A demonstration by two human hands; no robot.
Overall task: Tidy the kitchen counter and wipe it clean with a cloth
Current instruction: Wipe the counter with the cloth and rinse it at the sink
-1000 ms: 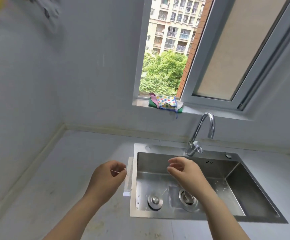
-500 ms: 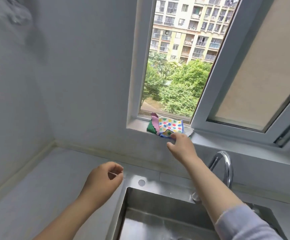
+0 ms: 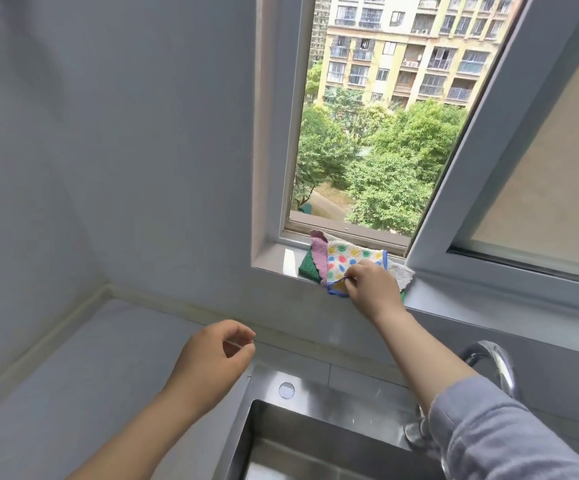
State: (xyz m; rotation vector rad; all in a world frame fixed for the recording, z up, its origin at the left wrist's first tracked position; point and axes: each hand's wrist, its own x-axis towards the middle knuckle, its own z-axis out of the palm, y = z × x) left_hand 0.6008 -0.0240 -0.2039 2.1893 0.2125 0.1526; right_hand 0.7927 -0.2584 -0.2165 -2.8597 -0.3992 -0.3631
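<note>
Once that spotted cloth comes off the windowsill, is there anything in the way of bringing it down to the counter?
Nothing visible. The right hand pinches the spotted cloth at its near corner on the windowsill. Below is bare wall, then the counter. The left hand hovers over the counter's right end; the tap stands off to the right.

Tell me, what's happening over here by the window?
A person is reaching up with the right hand and pinching the corner of a spotted cloth, the top one of a small pile on the window sill. The left hand hovers loosely curled over the grey counter, holding nothing. No wiping has begun.
</note>
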